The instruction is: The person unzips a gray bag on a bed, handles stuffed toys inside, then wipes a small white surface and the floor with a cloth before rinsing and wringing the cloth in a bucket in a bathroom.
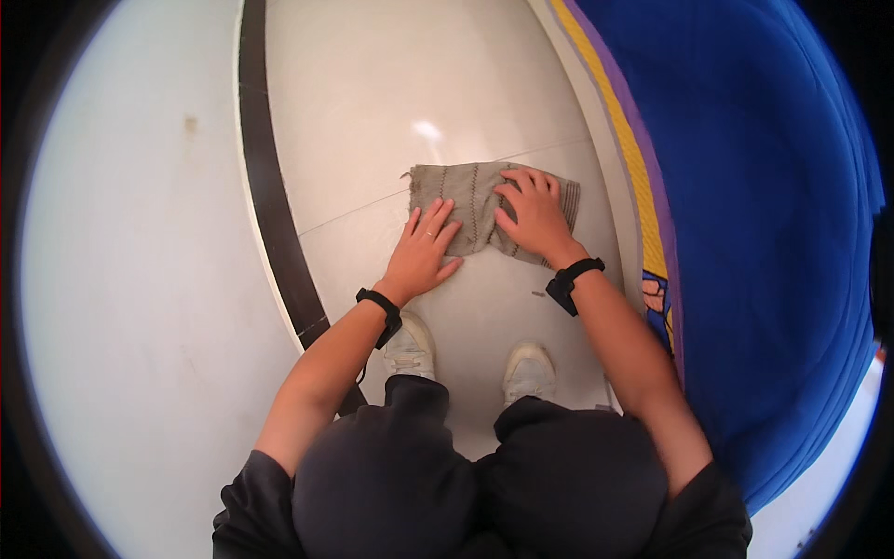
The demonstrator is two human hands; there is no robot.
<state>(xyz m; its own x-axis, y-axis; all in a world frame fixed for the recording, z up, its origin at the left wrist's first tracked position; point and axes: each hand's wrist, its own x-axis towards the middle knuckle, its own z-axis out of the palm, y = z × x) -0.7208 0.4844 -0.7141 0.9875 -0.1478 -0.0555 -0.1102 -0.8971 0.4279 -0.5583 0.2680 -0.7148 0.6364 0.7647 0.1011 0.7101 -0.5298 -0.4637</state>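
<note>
A grey-brown cloth [461, 183] with zigzag stitched lines lies spread on the pale tiled floor [419, 84]. Its left edge is frayed, and folds run through its middle. My left hand [421, 248] rests palm down over the cloth's lower left edge, fingers apart, with the thumb on the bare tile. On the right part of the cloth, my right hand [534, 213] presses down with bent, parted fingers and the thumb held away. What lies under the palms is hidden. Each wrist wears a black band.
A white wall [140, 209] with a dark skirting strip [262, 140] runs along the left. Blue fabric [740, 209] with a yellow and purple border [628, 140] fills the right side. A small dark scrap [538, 293] lies near my right wrist. My pale shoes [408, 346] stand below.
</note>
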